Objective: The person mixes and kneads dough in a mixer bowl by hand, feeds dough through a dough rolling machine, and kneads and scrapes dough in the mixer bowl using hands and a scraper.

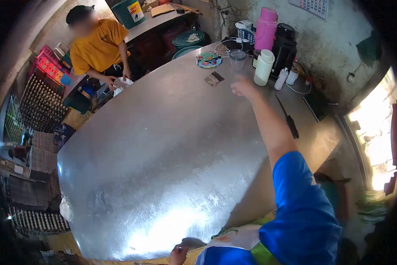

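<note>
My right arm, in a blue sleeve, stretches across the metal table (163, 119) to its far right part. My right hand (243, 87) is over the tabletop with its fingers partly spread, and I see nothing in them. Just beyond it stands a clear plastic cup (237, 58). A small dark folded packet (214, 79) lies left of the hand, and a pale green bottle (263, 67) stands to its right. My left hand (178, 255) is at the near table edge, its fingers curled; what they hold, if anything, is hidden.
A pink thermos (266, 29), a black airpot (283, 49) and a white spray bottle (281, 79) crowd the back right corner. A long dark knife-like tool (290, 121) lies near the right edge. Across the table, a person in a yellow shirt (99, 46) handles something pale.
</note>
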Demonstrator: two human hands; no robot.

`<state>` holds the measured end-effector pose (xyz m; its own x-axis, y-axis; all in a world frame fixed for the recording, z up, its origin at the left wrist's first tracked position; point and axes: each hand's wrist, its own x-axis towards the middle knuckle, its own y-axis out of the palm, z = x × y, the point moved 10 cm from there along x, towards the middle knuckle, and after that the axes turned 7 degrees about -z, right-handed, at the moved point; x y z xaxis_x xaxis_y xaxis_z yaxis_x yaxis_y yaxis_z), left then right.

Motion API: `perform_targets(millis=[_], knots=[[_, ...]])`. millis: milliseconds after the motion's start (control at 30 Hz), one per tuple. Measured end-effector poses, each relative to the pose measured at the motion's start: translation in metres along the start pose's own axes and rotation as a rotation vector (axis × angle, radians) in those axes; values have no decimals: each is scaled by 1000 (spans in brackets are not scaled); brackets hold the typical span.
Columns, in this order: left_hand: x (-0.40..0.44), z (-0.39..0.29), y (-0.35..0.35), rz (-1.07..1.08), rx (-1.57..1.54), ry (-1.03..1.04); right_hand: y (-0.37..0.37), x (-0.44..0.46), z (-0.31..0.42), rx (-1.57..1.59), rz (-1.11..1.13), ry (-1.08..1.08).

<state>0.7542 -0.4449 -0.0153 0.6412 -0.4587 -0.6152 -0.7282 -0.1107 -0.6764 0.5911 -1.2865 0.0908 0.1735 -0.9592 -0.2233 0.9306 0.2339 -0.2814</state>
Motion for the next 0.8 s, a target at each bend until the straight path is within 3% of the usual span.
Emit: perform_targets(millis=[100,233,333,400,500,733,800], knots=[[19,36,14,38,27,30,0,-47,-61,-33,91,88],[49,82,27,-48,165,234,8,-149,-121,-6,179,186],[50,95,31,90,-31,92,17,-209,-163,12,207,215],[26,69,15,83,-101,86,22,-241,-187,109,154,284],[1,60,4,81,-235,44,25,-286,-187,68,157,270],[-5,73,-3,-92,-495,311,36,-328,-165,-75,194,252],[-9,74,-7,-108,-557,287,44,-323,-161,-100,217,241]])
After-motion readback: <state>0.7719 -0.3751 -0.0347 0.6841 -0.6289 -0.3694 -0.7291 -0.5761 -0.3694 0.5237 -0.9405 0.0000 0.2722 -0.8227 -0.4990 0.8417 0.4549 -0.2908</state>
